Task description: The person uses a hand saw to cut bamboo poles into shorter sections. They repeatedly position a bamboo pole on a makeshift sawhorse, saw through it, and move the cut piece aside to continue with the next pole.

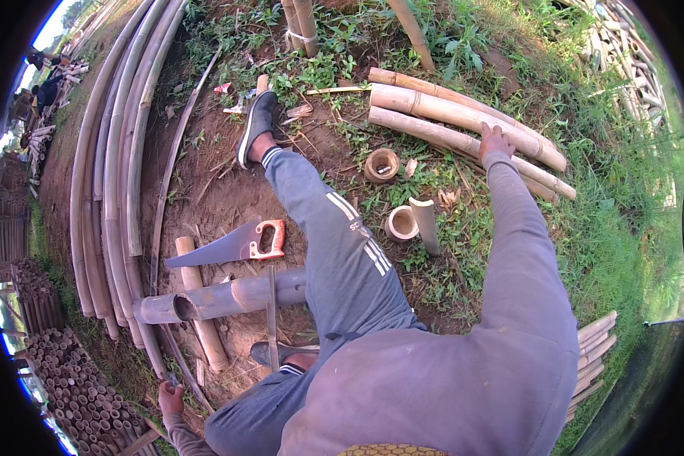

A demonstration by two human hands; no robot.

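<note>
My right arm stretches forward to the right, and my right hand [496, 143] lies over a thick bamboo pole [433, 106], its fingers curled against it. Another bamboo pole [425, 131] lies beside it on the near side. At the lower left, my left hand [171, 397] is closed near the near end of a long bamboo pole [153, 353]; what it holds, if anything, is too small to make out. Between my legs, a notched bamboo length [228, 298] lies across a shorter bamboo piece [205, 334]. A handsaw [232, 245] with an orange-edged handle rests just beyond it.
Long bamboo poles [118, 152] run along the left. A narrow flat strip [272, 315] stands against the notched length. Two short bamboo rings [381, 165] and a split bamboo piece [424, 226] sit right of my leg. Cut bamboo [76, 387] is stacked at the lower left.
</note>
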